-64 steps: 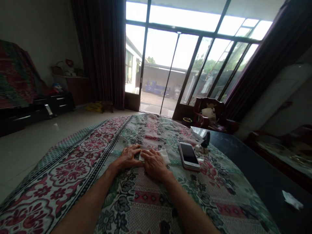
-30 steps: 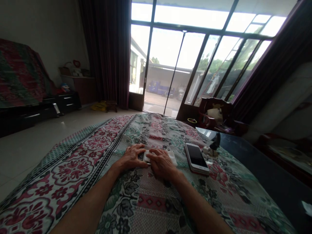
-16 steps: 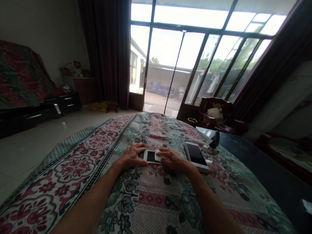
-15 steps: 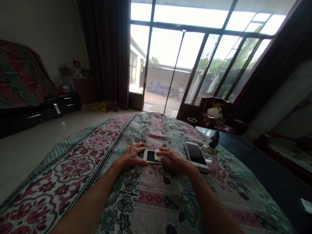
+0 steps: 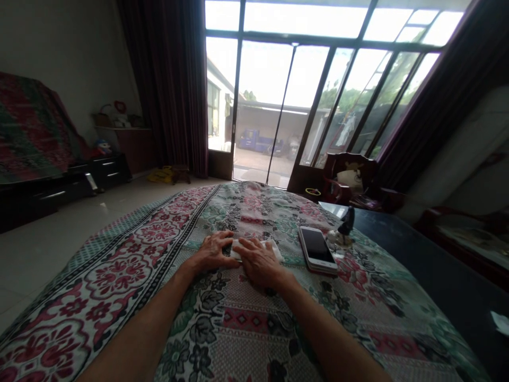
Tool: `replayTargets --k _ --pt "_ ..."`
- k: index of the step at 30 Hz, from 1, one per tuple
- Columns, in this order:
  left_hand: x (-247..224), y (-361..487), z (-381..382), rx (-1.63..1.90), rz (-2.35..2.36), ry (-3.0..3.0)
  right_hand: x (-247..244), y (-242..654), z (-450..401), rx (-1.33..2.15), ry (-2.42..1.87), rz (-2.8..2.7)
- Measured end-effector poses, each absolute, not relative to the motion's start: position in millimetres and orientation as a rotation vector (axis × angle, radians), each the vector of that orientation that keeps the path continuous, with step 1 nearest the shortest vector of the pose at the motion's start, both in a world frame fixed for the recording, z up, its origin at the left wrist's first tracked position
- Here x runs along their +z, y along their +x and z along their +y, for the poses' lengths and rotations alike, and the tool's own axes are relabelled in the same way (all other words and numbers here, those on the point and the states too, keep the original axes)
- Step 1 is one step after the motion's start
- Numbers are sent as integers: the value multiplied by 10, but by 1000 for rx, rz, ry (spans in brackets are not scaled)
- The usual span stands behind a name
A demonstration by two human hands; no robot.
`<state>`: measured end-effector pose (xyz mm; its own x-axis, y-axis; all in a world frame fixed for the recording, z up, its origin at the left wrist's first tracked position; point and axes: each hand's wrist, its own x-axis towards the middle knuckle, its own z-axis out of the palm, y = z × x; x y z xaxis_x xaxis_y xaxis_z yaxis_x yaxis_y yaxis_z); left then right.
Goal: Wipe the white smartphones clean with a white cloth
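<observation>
My left hand (image 5: 214,251) rests on the patterned tablecloth (image 5: 246,313), thumb and fingers curved around the left end of a small white smartphone. My right hand (image 5: 257,261) lies over that phone with its fingers pressing a white cloth (image 5: 275,250) onto it. Hand and cloth hide nearly all of the phone, including its dark screen. To the right of my right hand, a larger white smartphone (image 5: 318,248) lies screen up, apart from both hands, on what looks like another flat item.
A dark figurine on a clear base (image 5: 345,228) stands beyond the larger phone. A dark glossy tabletop (image 5: 413,265) shows at the right. Behind the table are a wooden chair (image 5: 350,172), glass doors (image 5: 262,122) and a dark curtain (image 5: 167,95). A low black cabinet (image 5: 109,170) stands left.
My right hand has slid left with the white cloth, over the phone's screen toward my left hand. My left hand stays at the phone's left end. The view has shifted slightly.
</observation>
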<state>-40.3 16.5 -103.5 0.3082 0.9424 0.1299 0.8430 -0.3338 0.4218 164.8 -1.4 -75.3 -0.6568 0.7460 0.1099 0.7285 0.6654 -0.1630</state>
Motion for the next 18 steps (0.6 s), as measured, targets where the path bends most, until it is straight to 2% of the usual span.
replayTargets --k 9,18 --pt "-1040 -406 177 490 1635 2309 -758 1687 57 245 -1214 -2704" --pt "-969 -381 152 460 1633 2308 -636 2099 269 417 -1315 -2696"
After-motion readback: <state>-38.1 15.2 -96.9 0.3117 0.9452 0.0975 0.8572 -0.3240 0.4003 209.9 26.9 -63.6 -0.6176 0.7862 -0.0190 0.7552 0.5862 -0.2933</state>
